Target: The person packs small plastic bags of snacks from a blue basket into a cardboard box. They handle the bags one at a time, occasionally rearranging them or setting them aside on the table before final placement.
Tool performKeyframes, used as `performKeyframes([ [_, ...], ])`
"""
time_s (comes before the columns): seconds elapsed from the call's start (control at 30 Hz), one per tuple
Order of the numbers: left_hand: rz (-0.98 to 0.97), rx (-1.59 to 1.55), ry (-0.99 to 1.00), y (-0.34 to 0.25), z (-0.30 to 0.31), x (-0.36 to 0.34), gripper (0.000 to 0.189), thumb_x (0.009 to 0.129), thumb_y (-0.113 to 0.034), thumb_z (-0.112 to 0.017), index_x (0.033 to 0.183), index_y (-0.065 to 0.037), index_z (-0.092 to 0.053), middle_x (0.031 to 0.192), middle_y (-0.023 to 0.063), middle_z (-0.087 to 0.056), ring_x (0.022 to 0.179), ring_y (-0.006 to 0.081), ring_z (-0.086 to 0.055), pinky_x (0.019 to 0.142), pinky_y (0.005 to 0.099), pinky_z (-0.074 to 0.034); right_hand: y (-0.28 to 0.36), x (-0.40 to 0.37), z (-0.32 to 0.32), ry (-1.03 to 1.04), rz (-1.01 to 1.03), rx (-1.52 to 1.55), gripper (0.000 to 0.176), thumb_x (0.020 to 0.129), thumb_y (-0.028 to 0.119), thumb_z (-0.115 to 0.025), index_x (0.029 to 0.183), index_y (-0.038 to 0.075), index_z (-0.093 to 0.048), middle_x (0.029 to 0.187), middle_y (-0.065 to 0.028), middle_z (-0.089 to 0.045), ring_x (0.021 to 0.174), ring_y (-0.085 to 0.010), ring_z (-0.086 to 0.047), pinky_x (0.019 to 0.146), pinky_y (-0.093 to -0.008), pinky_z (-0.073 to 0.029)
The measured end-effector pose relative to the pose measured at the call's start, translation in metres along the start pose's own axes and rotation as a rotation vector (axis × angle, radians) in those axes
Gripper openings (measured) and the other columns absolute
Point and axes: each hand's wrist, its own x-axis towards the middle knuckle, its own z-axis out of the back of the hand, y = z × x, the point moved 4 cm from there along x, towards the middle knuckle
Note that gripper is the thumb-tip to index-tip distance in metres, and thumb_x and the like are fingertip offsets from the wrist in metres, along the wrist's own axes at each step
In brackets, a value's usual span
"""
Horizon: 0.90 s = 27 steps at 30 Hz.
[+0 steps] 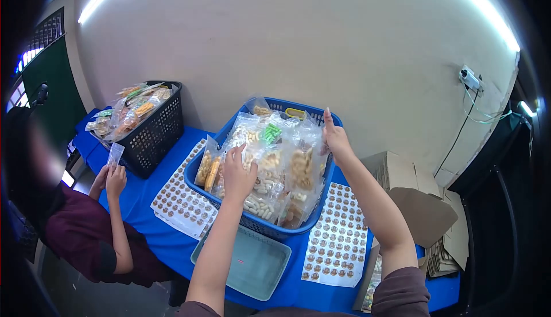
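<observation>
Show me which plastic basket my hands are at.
The blue plastic basket: your left hand over its clear plastic bags, your right hand at its edge; the black plastic basket stands farther left.

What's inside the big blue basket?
The blue basket holds clear packets: I see green pieces, orange sticks and lots of pale pieces. The left hand covers part of the pile, and the top packets hide what's underneath.
</observation>
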Motion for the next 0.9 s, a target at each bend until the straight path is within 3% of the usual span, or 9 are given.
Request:
performKeyframes([
  [0.27, -0.197, -0.377, -0.142, -0.034, 0.035, -0.006, 0.034, 0.088, -0.017, -0.052, 0.118, -0.002, -0.053, 0.112, 0.0174, -0.054, 0.107, 0.0337, -0.052, 0.095, 0.0414, -0.039, 0.029, -0.038, 0.015, -0.006, 0.026, 0.215, 0.058, 0.083, 0.059, -0.06, 0.053, 0.013, -0.04, 0.047, 0.0019, -0.036, 0.038, -0.0097, -0.04, 0.046, -0.0357, -0.056],
  [0.33, -0.218, -0.414, -0.076, -0.049, 0.043, -0.011, 0.042, 0.089, -0.028, -0.056, 0.122, -0.003, -0.05, 0.117, 0.0164, -0.052, 0.113, 0.0324, -0.049, 0.1, 0.0416, -0.036, 0.035, -0.054, 0.03, 0.085, 0.053, 0.233, 0.055, 0.084, 0.053, -0.063, 0.057, 0.008, -0.045, 0.048, -0.0016, -0.043, 0.039, -0.0099, -0.045, 0.049, -0.0364, -0.057],
  [0.43, -0.18, -0.747, 0.208, -0.093, 0.05, -0.029, 0.08, 0.08, -0.058, -0.061, 0.135, -0.005, -0.039, 0.133, 0.0133, -0.043, 0.131, 0.0275, -0.033, 0.11, 0.0398, -0.022, 0.044, -0.092, 0.038, 0.262, 0.073, 0.242, 0.052, 0.087, 0.048, -0.061, 0.056, 0.008, -0.047, 0.047, -0.0013, -0.044, 0.039, -0.0083, -0.045, 0.048, -0.0342, -0.056],
  [0.53, -0.037, -1.096, 0.653, -0.148, 0.052, -0.059, 0.069, 0.077, -0.037, -0.076, 0.129, -0.003, -0.045, 0.118, 0.0107, -0.055, 0.113, 0.0198, -0.052, 0.099, 0.0354, -0.039, 0.049, -0.129, 0.049, 0.317, 0.125, 0.216, 0.051, 0.09, 0.043, -0.059, 0.055, 0.008, -0.047, 0.045, -0.001, -0.045, 0.038, -0.008, -0.045, 0.047, -0.0321, -0.055],
  [0.6, 0.135, -1.122, 0.892, -0.171, 0.042, -0.085, 0.049, 0.081, -0.017, -0.073, 0.121, -0.001, -0.05, 0.104, 0.0056, -0.061, 0.098, 0.0124, -0.058, 0.085, 0.0273, -0.047, 0.046, -0.15, 0.062, 0.291, 0.157, 0.335, 0.052, 0.091, 0.042, -0.059, 0.053, 0.008, -0.046, 0.044, -0.0012, -0.045, 0.037, -0.0081, -0.044, 0.044, -0.0305, -0.053],
  [0.63, 0.159, -1.129, 0.881, -0.182, 0.041, -0.095, 0.034, 0.086, -0.01, -0.067, 0.115, 0.0, -0.052, 0.099, 0.0043, -0.062, 0.09, 0.0088, -0.06, 0.076, 0.0235, -0.049, 0.043, -0.16, 0.072, 0.304, 0.161, 0.409, 0.047, 0.094, 0.038, -0.056, 0.059, 0.007, -0.049, 0.047, -0.0019, -0.046, 0.041, -0.0085, -0.046, 0.051, -0.032, -0.055],
  [0.77, 0.284, -1.282, 0.656, -0.208, 0.024, -0.135, 0.037, 0.088, -0.015, -0.066, 0.115, 0.002, -0.05, 0.097, 0.0049, -0.063, 0.088, 0.0098, -0.062, 0.074, 0.0239, -0.052, 0.017, -0.195, 0.124, 0.155, 0.229, 0.704, 0.038, 0.097, 0.033, -0.05, 0.071, 0.005, -0.051, 0.058, -0.0035, -0.052, 0.052, -0.0086, -0.053, 0.064, -0.0323, -0.057],
  [0.83, 0.372, -1.304, 0.65, -0.218, 0.012, -0.156, 0.037, 0.087, -0.015, -0.068, 0.115, 0.001, -0.049, 0.097, 0.0056, -0.062, 0.089, 0.0114, -0.062, 0.076, 0.0258, -0.052, -0.014, -0.218, 0.146, 0.133, 0.252, 0.459, 0.026, 0.097, 0.027, -0.052, 0.104, 0.003, -0.048, 0.084, -0.0061, -0.055, 0.079, -0.013, -0.056, 0.082, -0.0348, -0.05],
  [0.9, 0.481, -1.32, 0.648, -0.231, -0.003, -0.177, 0.037, 0.086, -0.017, -0.069, 0.112, 0.0, -0.05, 0.096, 0.0062, -0.062, 0.089, 0.0119, -0.063, 0.077, 0.0265, -0.052, -0.056, -0.248, 0.16, 0.174, 0.242, 0.23, 0.041, 0.094, 0.022, -0.055, 0.128, 0.003, -0.042, 0.105, -0.0095, -0.056, 0.1, -0.015, -0.056, 0.09, -0.0328, -0.046],
])
